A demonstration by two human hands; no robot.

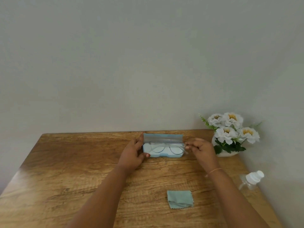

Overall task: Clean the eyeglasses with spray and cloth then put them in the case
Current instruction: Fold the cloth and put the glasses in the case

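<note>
A light blue glasses case (162,137) lies open near the table's far edge, lid raised toward the wall. Clear-framed eyeglasses (167,148) sit folded inside its tray. My left hand (134,153) grips the case's left end, thumb along the front edge. My right hand (201,148) pinches the right end of the eyeglasses frame at the case's right side. A pale green cleaning cloth (180,199) lies crumpled on the table in front of my right forearm. A clear spray bottle (250,179) with a white cap lies tilted at the table's right edge.
The wooden table (74,170) ends at a plain wall behind the case. A white pot of white flowers (230,134) stands at the back right corner, close to my right hand.
</note>
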